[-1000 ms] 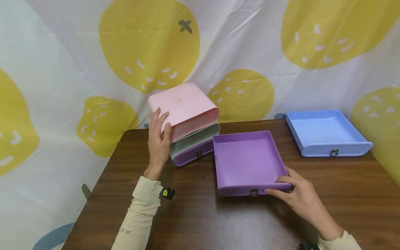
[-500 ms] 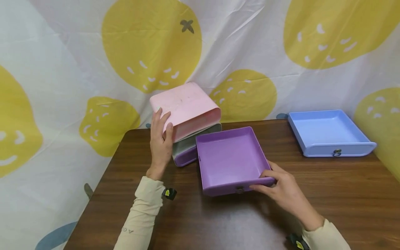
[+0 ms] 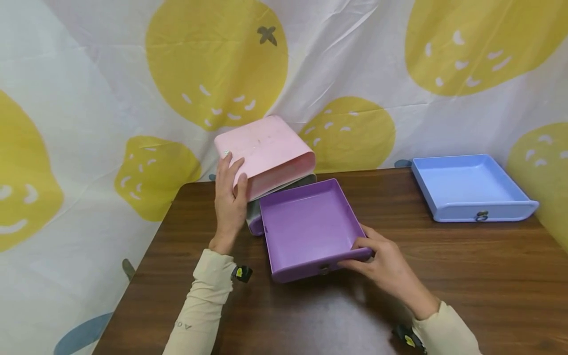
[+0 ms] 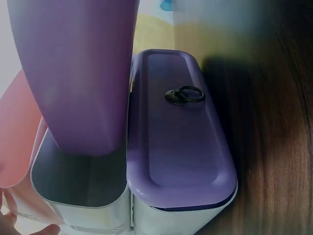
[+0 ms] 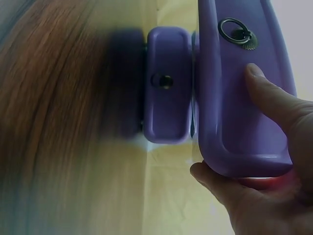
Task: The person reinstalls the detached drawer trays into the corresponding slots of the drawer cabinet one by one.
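Note:
A pink drawer casing (image 3: 266,143) sits tilted on top of a pale grey-white casing (image 4: 93,215), whose middle compartment shows a grey opening. Below that opening, a purple drawer with a ring pull (image 4: 181,132) fills the bottom compartment. My left hand (image 3: 229,202) rests on the pink casing's left side, fingers along the side and thumb by its front edge. My right hand (image 3: 383,264) pinches the front right corner of another purple drawer (image 3: 310,222), thumb on its front face. That drawer is tilted, and its back end overlaps the grey opening in the left wrist view.
A light blue drawer (image 3: 472,182) with a ring pull stands at the right rear of the brown wooden table (image 3: 488,276). A fruit-printed cloth (image 3: 346,59) hangs behind the table and along its sides.
My right hand has carried the purple drawer leftward, turning it, so that it now covers most of the lower drawer's front in the head view. The left hand stays on the pink casing.

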A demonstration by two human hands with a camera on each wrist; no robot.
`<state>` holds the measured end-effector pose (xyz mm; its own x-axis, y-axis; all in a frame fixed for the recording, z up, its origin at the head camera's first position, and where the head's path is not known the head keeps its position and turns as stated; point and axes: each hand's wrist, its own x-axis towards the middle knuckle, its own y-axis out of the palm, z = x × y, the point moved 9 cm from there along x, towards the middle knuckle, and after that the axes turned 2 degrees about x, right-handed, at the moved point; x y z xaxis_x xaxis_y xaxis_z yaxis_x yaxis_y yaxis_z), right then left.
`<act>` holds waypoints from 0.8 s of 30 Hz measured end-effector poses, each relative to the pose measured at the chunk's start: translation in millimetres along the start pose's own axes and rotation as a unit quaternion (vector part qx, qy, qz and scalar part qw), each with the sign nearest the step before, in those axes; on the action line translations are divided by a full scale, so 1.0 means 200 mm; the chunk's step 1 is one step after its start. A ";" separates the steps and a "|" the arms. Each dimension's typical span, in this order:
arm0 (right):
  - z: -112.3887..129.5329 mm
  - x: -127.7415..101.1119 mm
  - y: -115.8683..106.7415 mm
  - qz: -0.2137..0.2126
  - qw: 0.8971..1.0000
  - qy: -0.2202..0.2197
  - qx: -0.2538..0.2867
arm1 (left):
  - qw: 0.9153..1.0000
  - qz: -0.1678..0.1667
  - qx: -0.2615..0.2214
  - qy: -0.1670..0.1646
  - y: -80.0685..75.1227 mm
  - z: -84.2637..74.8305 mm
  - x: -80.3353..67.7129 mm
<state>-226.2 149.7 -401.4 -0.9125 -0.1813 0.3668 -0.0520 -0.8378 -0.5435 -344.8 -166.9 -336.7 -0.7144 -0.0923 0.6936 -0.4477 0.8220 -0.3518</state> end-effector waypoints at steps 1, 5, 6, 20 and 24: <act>0.00 0.00 0.01 0.002 1.000 0.001 0.001 | 1.000 0.002 0.002 0.000 0.00 0.00 0.00; 0.00 0.01 0.04 0.007 1.000 0.003 0.001 | 1.000 0.008 0.011 -0.003 0.00 0.01 0.00; 0.00 0.02 0.04 0.008 1.000 0.001 0.002 | 1.000 0.008 0.012 -0.003 0.00 0.01 0.00; -0.01 0.09 0.09 0.034 0.999 -0.012 0.001 | 1.000 0.022 0.019 0.003 0.00 0.00 0.01; 0.00 0.10 0.11 0.041 0.999 -0.018 0.005 | 1.000 0.022 0.018 0.005 -0.01 -0.01 0.01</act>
<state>-246.3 128.3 -406.0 -0.8980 -0.2687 0.3485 0.0273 -0.8244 -0.5653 -344.5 -167.6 -333.2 -0.7277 -0.0508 0.6840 -0.4357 0.8045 -0.4038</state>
